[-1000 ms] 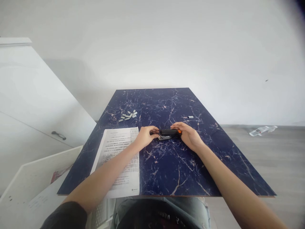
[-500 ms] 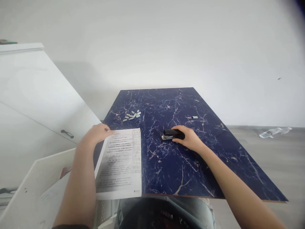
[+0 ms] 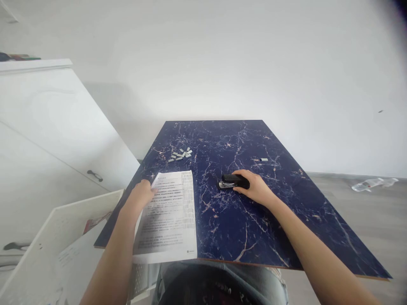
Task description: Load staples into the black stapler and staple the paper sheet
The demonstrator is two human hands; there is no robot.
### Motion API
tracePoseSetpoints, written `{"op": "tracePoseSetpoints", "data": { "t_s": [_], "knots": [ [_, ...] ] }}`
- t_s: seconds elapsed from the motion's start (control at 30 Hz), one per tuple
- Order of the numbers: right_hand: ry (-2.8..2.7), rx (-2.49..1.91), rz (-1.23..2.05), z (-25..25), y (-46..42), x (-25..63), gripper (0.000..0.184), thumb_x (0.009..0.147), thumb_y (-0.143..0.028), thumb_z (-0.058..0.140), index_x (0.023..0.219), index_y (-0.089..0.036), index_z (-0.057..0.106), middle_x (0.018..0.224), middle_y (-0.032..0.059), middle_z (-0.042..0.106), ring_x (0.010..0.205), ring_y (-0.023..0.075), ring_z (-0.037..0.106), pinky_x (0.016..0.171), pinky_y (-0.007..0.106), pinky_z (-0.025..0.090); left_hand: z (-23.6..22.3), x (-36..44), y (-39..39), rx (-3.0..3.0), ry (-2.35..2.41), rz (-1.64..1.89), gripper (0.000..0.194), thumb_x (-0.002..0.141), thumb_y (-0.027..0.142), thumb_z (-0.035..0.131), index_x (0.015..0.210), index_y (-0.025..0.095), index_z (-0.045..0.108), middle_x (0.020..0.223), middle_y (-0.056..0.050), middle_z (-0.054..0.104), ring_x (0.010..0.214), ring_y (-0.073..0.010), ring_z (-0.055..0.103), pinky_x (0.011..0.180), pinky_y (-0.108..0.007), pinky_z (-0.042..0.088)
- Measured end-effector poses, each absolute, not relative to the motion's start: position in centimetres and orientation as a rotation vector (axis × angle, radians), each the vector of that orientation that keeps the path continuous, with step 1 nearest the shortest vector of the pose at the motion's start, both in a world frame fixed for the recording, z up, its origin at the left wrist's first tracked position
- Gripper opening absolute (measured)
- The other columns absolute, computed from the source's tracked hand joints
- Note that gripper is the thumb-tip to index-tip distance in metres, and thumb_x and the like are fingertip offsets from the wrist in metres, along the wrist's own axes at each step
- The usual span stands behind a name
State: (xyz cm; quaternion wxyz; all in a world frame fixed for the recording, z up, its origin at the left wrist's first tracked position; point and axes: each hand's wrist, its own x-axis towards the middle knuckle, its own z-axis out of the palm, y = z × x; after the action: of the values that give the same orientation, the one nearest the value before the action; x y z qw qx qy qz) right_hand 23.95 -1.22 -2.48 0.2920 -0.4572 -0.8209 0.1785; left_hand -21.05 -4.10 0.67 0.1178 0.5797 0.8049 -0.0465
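The right hand (image 3: 256, 186) is closed around the rear end of a black stapler (image 3: 227, 178), with the thumb along the near side and the fingers over the far side. The stapler lies on its base on the blue marble-patterned tabletop (image 3: 241, 220), its front end pointing left, out from this grip. Bright metal shows between the black top and the base, so the stapler stands slightly parted at that front end.

Well to the left of the stapler grip, the left hand (image 3: 142, 194) grips the upper left edge of a printed paper (image 3: 171, 216), thumb on top; how many sheets are between its fingers cannot be told. The page spreads to the right of this hand and toward the person, its right edge well apart from the stapler and its bottom end by the near edge of the tabletop. Its lines of print are too small to read.

Beyond the left hand and to its right, a loose cluster of staple strips (image 3: 183, 154) lies on the tabletop. A single staple strip (image 3: 264, 159) lies beyond the right hand, apart from it. Below and left of the left hand stands a white open-topped bin (image 3: 52, 216) with papers (image 3: 82, 250) inside. Far to the right of the stapler grip, clear plastic packaging (image 3: 369, 185) rests on the floor (image 3: 349, 203).
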Motion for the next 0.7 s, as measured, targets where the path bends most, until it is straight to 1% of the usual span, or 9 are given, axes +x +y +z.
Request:
{"op": "tracePoseSetpoints", "data": {
  "t_s": [0.07,0.17,0.27,0.33,0.4,0.53,0.6,0.7],
  "knots": [
    [-2.188,-1.216,0.467,-2.5,-1.2,24.0,0.043,0.083,-0.031,0.073,0.124,-0.028,0.061,0.122,0.0071,0.07,0.11,0.0296,0.068,0.098,0.047,0.053,0.3,-21.2,-4.1,1.72,2.349,-0.12,0.035,0.09,0.038,0.06,0.111,0.01,0.067,0.116,-0.025,0.071,0.112,-0.0385,0.069,0.09,-0.042,0.052],
    [-2.193,-1.214,0.474,-2.4,-1.3,24.0,0.046,0.083,-0.032,0.074,0.126,-0.029,0.06,0.123,0.0068,0.07,0.11,0.0292,0.067,0.097,0.046,0.053,-0.2,-21.8,-3.9,1.735,2.38,-0.118,0.04,0.089,0.041,0.061,0.113,0.009,0.065,0.121,-0.027,0.068,0.114,-0.0396,0.067,0.092,-0.043,0.052],
    [-2.197,-1.216,0.484,-2.4,-1.3,23.9,0.046,0.083,-0.031,0.074,0.126,-0.029,0.059,0.122,0.0064,0.07,0.109,0.0282,0.066,0.096,0.044,0.051,-0.5,-22.4,-3.9,1.752,2.374,-0.073,0.043,0.091,0.043,0.06,0.117,0.01,0.061,0.119,-0.025,0.068,0.113,-0.0382,0.067,0.091,-0.041,0.052],
    [-2.191,-1.238,0.477,-2.4,-1.3,23.9,0.041,0.083,-0.031,0.074,0.121,-0.027,0.06,0.116,0.0064,0.07,0.103,0.0274,0.067,0.093,0.043,0.051,-0.7,-22.7,-3.8,1.765,2.375,-0.059,0.04,0.092,0.043,0.057,0.116,0.011,0.059,0.115,-0.023,0.069,0.112,-0.0379,0.068,0.089,-0.041,0.052],
    [-2.186,-1.284,0.468,-2.3,-1.4,24.0,0.036,0.082,-0.031,0.074,0.114,-0.026,0.06,0.108,0.006,0.071,0.095,0.0265,0.067,0.087,0.041,0.051,-0.8,-22.7,-3.7,1.777,2.386,-0.048,0.034,0.095,0.04,0.053,0.114,0.013,0.059,0.114,-0.022,0.07,0.11,-0.0373,0.068,0.088,-0.041,0.052],
    [-2.192,-1.365,0.51,-1.6,-1.6,24.5,0.032,0.079,-0.031,0.076,0.105,-0.025,0.058,0.096,0.003,0.07,0.082,0.0231,0.065,0.077,0.036,0.049,-1.1,-22.5,-3.4,1.811,2.435,0.046,0.03,0.097,0.031,0.048,0.119,0.013,0.057,0.123,-0.021,0.068,0.116,-0.0346,0.066,0.092,-0.04,0.051],
    [-2.194,-1.379,0.567,-1.2,-1.7,24.7,0.03,0.08,-0.031,0.075,0.104,-0.026,0.058,0.096,0.002,0.071,0.081,0.0224,0.065,0.075,0.035,0.048,-1.2,-22.4,-3.3,1.815,2.442,0.066,0.031,0.097,0.03,0.048,0.122,0.013,0.055,0.126,-0.022,0.067,0.117,-0.0348,0.066,0.094,-0.04,0.05],
    [-2.22,-1.378,0.599,-0.9,-1.7,25.0,0.034,0.081,-0.035,0.075,0.111,-0.027,0.059,0.102,0.0029,0.072,0.086,0.0241,0.067,0.075,0.035,0.049,-0.9,-22.4,-3.1,1.796,2.423,0.042,0.031,0.096,0.032,0.05,0.121,0.014,0.055,0.124,-0.021,0.069,0.116,-0.0353,0.067,0.093,-0.04,0.05]
  ]
}}
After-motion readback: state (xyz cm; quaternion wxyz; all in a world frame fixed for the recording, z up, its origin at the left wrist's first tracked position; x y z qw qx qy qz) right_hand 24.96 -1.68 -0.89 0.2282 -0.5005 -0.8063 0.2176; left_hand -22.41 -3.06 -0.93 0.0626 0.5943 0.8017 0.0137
